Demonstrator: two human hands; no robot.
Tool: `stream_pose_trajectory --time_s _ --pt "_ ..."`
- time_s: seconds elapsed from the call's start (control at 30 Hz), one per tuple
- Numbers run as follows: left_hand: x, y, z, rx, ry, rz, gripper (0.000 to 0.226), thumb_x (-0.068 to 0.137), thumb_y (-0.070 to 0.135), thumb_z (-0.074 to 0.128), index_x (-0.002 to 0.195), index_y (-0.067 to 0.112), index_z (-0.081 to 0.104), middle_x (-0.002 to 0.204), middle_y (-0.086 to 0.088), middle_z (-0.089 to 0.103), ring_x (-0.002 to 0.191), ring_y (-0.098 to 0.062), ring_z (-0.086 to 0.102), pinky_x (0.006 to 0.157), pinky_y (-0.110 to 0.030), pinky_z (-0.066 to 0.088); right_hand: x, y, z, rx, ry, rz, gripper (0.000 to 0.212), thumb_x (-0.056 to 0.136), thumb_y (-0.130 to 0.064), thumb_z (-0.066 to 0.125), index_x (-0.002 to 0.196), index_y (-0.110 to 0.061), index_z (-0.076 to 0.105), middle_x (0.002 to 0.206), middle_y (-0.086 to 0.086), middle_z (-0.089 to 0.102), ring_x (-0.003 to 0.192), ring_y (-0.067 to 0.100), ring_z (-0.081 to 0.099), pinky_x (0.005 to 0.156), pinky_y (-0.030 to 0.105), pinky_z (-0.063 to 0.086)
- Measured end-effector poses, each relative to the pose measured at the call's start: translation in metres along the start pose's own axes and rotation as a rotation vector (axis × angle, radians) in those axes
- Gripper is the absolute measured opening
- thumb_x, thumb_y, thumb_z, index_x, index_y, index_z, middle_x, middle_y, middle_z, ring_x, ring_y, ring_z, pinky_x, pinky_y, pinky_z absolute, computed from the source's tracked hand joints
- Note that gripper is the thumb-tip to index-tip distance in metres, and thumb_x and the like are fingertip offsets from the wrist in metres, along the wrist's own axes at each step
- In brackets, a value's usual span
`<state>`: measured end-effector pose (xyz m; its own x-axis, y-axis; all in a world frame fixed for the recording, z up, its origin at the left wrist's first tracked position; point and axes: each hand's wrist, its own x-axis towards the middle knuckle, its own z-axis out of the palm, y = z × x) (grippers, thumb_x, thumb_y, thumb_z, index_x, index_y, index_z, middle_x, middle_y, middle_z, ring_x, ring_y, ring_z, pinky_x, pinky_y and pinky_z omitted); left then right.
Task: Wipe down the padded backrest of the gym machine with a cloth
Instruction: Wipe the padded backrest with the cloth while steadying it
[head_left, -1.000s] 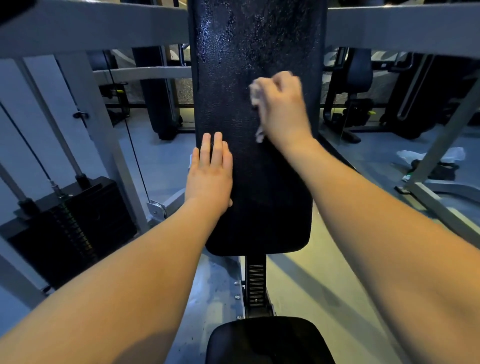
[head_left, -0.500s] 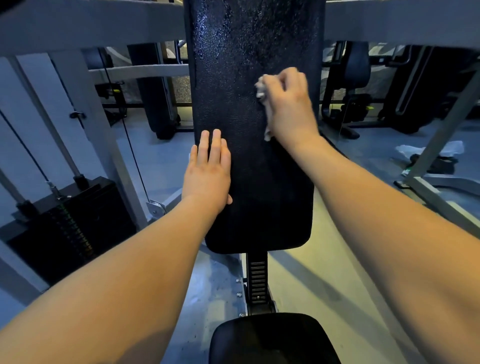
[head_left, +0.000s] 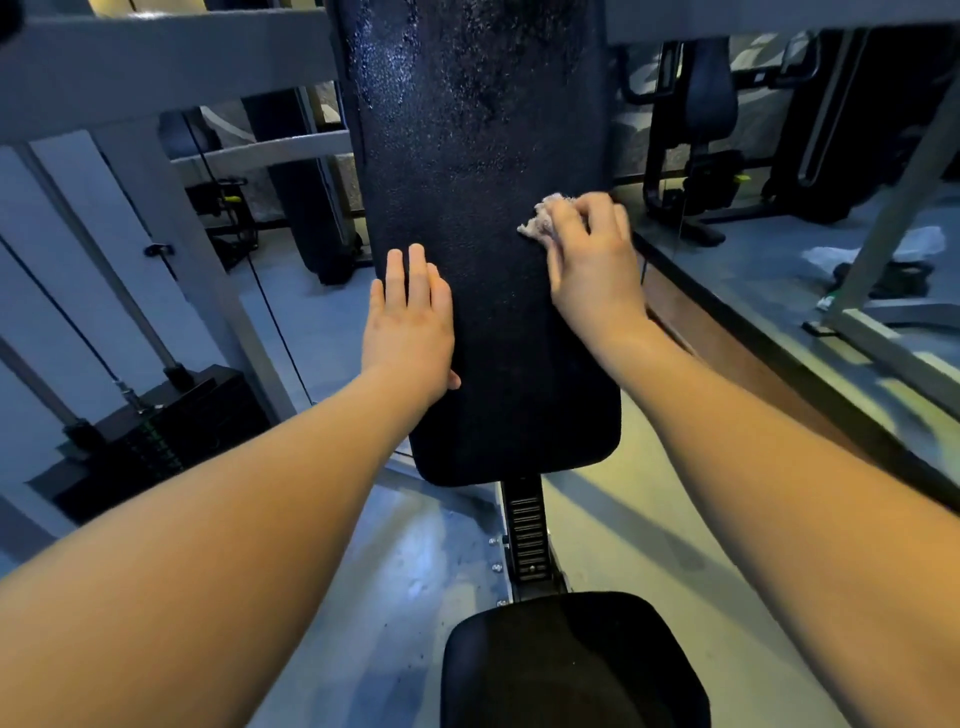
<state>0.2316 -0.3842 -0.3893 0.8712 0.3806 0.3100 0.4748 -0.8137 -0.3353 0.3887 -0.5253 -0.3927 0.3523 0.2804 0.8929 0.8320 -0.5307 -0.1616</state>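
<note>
At the middle of the view, the black padded backrest (head_left: 483, 156) of the gym machine is seen upright, its textured upper part glistening with fine specks. Against its right edge, about halfway up the visible pad, a small pale crumpled cloth (head_left: 543, 221) is pressed by the right hand (head_left: 592, 260). The fingers (head_left: 597, 208) are curled over the cloth and clamped on it, so that only a bunched part is shown to the left of the knuckles.

The left hand (head_left: 410, 322) is laid flat on the left side of the backrest, lower than the right hand and well apart from the cloth. Its fingers (head_left: 417, 275) are held straight and close together, pointing upward, and nothing is held in them. Both bare forearms are stretched in from the bottom corners.

Below the backrest a notched black adjuster post (head_left: 525, 530) is seen, and beneath that the black seat pad (head_left: 571, 660) at the bottom edge. Grey frame bars (head_left: 156, 57) are seen across the top and down the left. A black weight stack (head_left: 156, 441) stands at the lower left, with a thin cable (head_left: 260, 291) running up beside it. On the right, further dark machines (head_left: 701, 114) are seen in the background. Something white (head_left: 883, 249) lies on the grey floor (head_left: 395, 597) near a frame leg; what it is cannot be told.
</note>
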Motion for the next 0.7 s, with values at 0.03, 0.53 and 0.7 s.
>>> stream_pose_trajectory --time_s 0.03,0.53,0.7 --pt "-0.001 0.002 -0.003 -0.003 -0.008 -0.001 0.133 0.074 0.061 0.08 0.156 -0.003 -0.003 0.164 -0.025 -0.013 0.152 -0.045 -0.009 0.125 -0.054 0.009 -0.013 -0.001 -0.001 -0.002 -0.023 -0.022 0.035 0.099 -0.016 0.056 0.133 -0.007 0.059 0.118 0.016 0.054 0.104 0.033 0.049 0.084 0.041 0.048" --pt "0.043 0.053 -0.043 -0.049 -0.024 0.11 0.151 0.063 0.055 0.09 0.155 0.028 -0.028 0.156 -0.012 -0.044 0.146 -0.047 -0.03 0.115 -0.073 0.01 0.005 0.049 -0.04 0.441 0.017 0.6 0.044 0.106 -0.026 0.05 0.149 -0.018 0.05 0.128 0.01 0.052 0.108 0.015 0.055 0.083 0.009 0.03" --pt "0.049 0.059 -0.039 -0.014 -0.014 0.078 0.153 0.064 0.053 0.09 0.153 0.026 -0.031 0.155 -0.015 -0.044 0.146 -0.05 -0.028 0.114 -0.074 0.012 0.066 0.047 -0.024 0.496 0.035 0.562 0.044 0.108 -0.031 0.042 0.148 -0.018 0.052 0.116 0.002 0.044 0.082 -0.002 0.047 0.077 0.001 0.034"
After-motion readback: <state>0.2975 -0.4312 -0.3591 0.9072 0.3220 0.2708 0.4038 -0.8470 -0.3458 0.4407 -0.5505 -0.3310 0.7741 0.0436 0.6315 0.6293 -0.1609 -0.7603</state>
